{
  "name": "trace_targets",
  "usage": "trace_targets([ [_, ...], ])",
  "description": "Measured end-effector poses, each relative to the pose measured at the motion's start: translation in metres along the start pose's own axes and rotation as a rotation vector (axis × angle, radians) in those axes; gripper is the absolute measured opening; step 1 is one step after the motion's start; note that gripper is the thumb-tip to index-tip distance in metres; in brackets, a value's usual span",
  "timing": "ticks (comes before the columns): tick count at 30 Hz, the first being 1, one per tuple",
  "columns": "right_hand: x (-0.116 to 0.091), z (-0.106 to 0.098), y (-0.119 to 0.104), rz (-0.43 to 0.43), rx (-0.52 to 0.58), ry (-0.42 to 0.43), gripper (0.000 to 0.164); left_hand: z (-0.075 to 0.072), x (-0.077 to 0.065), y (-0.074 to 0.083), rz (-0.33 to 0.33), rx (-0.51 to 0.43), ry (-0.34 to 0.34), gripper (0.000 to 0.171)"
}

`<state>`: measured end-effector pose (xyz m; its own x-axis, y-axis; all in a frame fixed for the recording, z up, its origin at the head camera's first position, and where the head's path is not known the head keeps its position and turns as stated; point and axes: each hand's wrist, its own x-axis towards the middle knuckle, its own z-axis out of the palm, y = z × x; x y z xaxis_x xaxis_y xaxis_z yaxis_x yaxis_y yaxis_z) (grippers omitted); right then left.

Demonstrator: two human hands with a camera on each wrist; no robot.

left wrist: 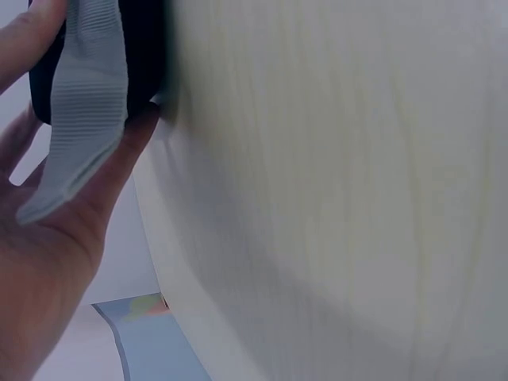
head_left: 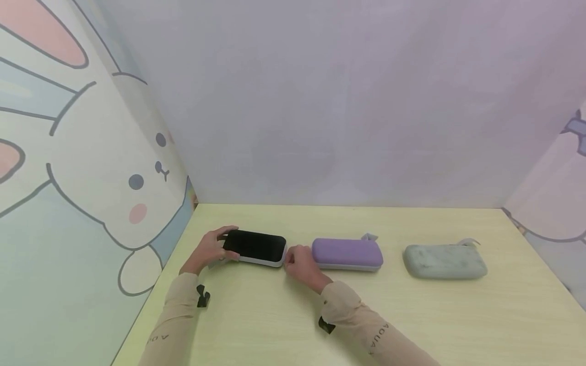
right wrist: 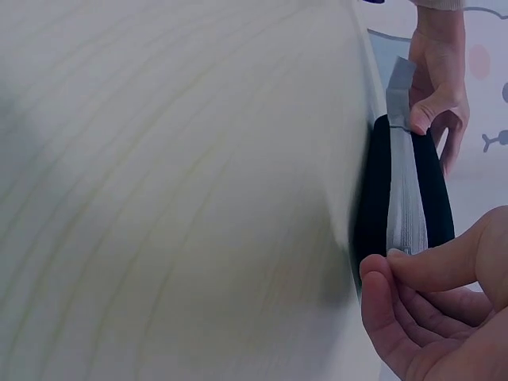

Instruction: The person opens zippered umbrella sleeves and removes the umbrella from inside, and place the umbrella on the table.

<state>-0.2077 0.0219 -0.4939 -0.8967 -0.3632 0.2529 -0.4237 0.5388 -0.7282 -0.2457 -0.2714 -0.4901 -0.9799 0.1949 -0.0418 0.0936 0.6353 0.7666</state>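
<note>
A black zippered case (head_left: 256,246) with a pale grey zipper band (right wrist: 402,182) lies at the left of the table. My left hand (head_left: 212,250) holds its left end, thumb on the near side and fingers on the far side. A grey fabric strap (left wrist: 89,95) hangs from that end, over the palm. At the case's right end, my right hand (head_left: 302,264) pinches thumb against index finger at the zipper; the pull itself is mostly hidden by the fingertips. Just right of that hand is a purple case (head_left: 347,253).
A grey-green marbled case (head_left: 445,261) with a strap loop lies farther right on the pale wooden table (head_left: 265,325). A plain curtain-like wall (head_left: 343,112) rises behind the table, and a rabbit-printed panel (head_left: 100,152) borders the left.
</note>
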Motion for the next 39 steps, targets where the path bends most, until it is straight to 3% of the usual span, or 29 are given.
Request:
trace_targets([
  [27,-0.009,0.014,-0.007,0.024,0.09,0.027,0.015,0.002,0.0,-0.002,0.023,0.023,0.021,0.084],
  [34,-0.011,0.022,-0.01,0.093,0.121,0.048,0.012,0.002,-0.001,-0.003,0.028,0.014,0.016,0.084],
  [39,-0.011,0.026,-0.012,0.098,0.114,0.066,0.012,0.003,0.0,-0.004,0.025,0.01,0.018,0.084],
])
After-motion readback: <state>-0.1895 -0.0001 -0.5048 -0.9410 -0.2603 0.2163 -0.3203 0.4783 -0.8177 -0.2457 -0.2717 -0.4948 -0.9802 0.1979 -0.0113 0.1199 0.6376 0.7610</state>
